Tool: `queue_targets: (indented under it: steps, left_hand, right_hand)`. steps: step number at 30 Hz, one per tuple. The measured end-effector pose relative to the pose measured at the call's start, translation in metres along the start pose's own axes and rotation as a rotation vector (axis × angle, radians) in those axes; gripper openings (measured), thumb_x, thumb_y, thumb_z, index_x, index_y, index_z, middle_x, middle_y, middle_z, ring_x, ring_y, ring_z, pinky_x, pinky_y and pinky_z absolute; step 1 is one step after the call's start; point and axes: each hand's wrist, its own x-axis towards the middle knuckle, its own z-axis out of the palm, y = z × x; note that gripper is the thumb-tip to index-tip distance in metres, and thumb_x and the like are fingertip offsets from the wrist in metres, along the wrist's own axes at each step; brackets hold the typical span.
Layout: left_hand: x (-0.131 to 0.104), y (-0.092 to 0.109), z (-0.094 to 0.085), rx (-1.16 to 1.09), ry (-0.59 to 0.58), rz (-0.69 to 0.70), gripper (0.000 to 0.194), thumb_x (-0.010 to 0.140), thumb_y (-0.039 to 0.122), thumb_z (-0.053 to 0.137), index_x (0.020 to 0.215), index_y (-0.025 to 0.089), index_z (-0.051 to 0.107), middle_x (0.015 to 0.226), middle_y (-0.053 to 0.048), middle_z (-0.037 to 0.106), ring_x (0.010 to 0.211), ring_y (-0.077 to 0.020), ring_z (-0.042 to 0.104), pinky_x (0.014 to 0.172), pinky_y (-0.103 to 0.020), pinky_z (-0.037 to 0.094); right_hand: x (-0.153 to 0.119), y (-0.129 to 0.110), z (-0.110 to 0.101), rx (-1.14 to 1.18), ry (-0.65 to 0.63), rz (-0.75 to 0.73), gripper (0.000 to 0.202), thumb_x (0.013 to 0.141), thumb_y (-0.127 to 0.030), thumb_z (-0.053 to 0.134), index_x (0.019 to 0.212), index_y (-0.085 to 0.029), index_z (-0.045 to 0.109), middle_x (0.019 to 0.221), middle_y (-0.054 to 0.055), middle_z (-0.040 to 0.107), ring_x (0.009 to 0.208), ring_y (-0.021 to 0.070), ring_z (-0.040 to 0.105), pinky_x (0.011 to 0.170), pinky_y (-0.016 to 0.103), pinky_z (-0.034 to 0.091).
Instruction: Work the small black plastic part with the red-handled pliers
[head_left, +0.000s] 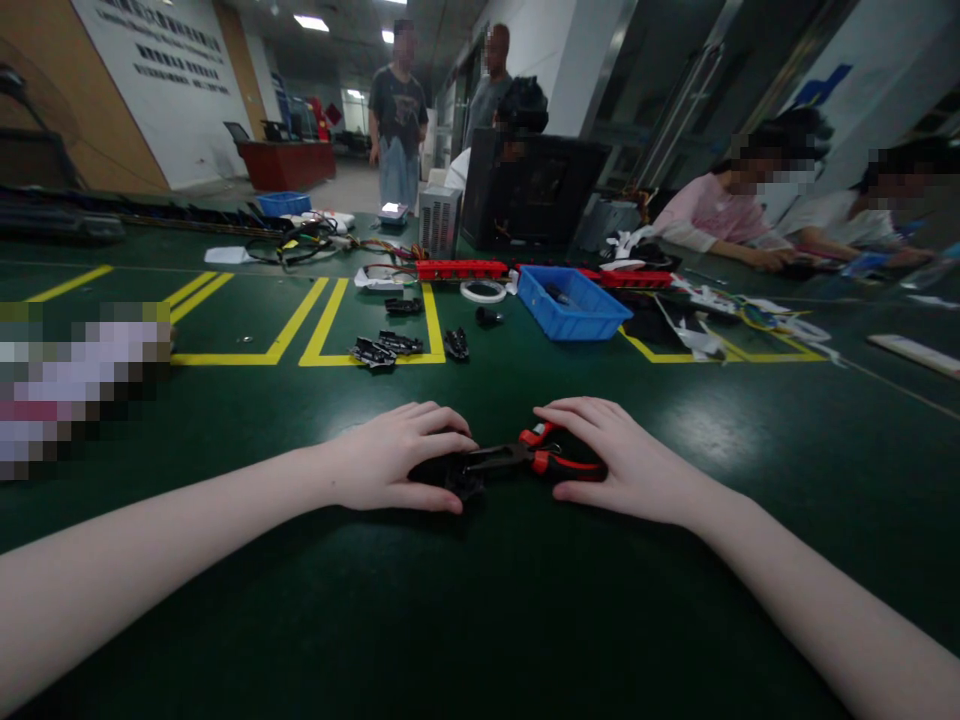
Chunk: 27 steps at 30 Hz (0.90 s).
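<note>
Yellow tape (225,359) marks the green table (480,620). Mid-table, the right hand (626,460) grips pliers (534,458), their jaws toward nine o'clock at a black part (466,480) held in the left hand (409,455). From there, a blue bin (574,308) sits at one o'clock, a PC case (532,195) at twelve, a red desk (289,165) beyond ten.

lit ceiling panels (311,23) shine above a white lettered wall (187,115), a reddish-brown desk (289,166) and pale floor (352,168).
</note>
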Motion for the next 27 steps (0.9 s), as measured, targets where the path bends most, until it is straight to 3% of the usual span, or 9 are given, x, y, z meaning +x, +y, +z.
queue_targets:
  steps: [3, 9, 16, 27]
  left_hand:
    - [-0.0005, -0.0001, -0.0003, -0.015, 0.001, -0.016, 0.048, 0.091, 0.050, 0.057, 0.128, 0.020, 0.054, 0.127, -0.012, 0.055, 0.110, -0.0274, 0.054, 0.092, -0.040, 0.045]
    - [-0.0007, -0.0034, 0.0014, -0.028, -0.005, -0.035, 0.051, 0.088, 0.051, 0.061, 0.128, 0.021, 0.053, 0.128, -0.010, 0.054, 0.112, -0.0268, 0.052, 0.093, -0.040, 0.045]
    - [0.0002, -0.0078, 0.0032, -0.055, -0.007, -0.041, 0.055, 0.085, 0.054, 0.064, 0.127, 0.020, 0.054, 0.127, -0.011, 0.054, 0.112, -0.0276, 0.052, 0.092, -0.040, 0.045]
    - [0.0005, -0.0070, 0.0034, -0.041, 0.001, -0.046, 0.061, 0.081, 0.054, 0.068, 0.130, 0.020, 0.052, 0.129, -0.011, 0.053, 0.113, -0.0280, 0.052, 0.093, -0.040, 0.045]
  right_hand:
    - [-0.0001, 0.0035, 0.0027, -0.037, 0.028, -0.019, 0.061, 0.080, -0.052, 0.063, 0.131, -0.020, 0.050, 0.121, 0.014, 0.059, 0.112, 0.0304, 0.055, 0.092, 0.051, 0.045]
    - [0.0015, 0.0026, 0.0036, -0.129, 0.169, -0.100, 0.055, 0.075, -0.050, 0.067, 0.115, -0.015, 0.055, 0.106, 0.014, 0.061, 0.098, 0.0289, 0.058, 0.087, 0.047, 0.046]
    - [0.0001, 0.0010, -0.0001, -0.275, 0.309, -0.156, 0.050, 0.075, -0.050, 0.065, 0.110, -0.016, 0.054, 0.099, 0.013, 0.065, 0.090, 0.0273, 0.062, 0.084, 0.044, 0.043]
    - [0.0021, -0.0027, 0.0035, -0.279, 0.358, -0.177, 0.051, 0.074, -0.048, 0.067, 0.110, -0.013, 0.056, 0.094, 0.012, 0.069, 0.085, 0.0263, 0.065, 0.084, 0.043, 0.044]
